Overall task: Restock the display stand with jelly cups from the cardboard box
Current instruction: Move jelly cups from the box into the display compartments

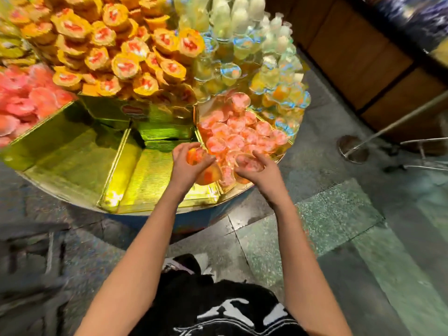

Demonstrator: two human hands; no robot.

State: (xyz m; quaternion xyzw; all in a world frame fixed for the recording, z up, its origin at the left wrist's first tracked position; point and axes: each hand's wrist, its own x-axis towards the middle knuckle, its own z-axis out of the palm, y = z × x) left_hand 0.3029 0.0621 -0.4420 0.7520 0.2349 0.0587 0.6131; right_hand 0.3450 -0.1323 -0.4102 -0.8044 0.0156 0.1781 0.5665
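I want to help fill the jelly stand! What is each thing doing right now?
Left hand: holds an orange-pink jelly cup.
Right hand: grips a pink jelly cup.
Right compartment: partly filled with pink cups.
Middle compartment: gold floor showing.
Orange cups: heaped high.

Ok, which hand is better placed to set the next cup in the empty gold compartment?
Left. The left hand already grips a jelly cup right at the edge of the empty compartment; the right hand is further right, fingers curled over the pink cup pile.
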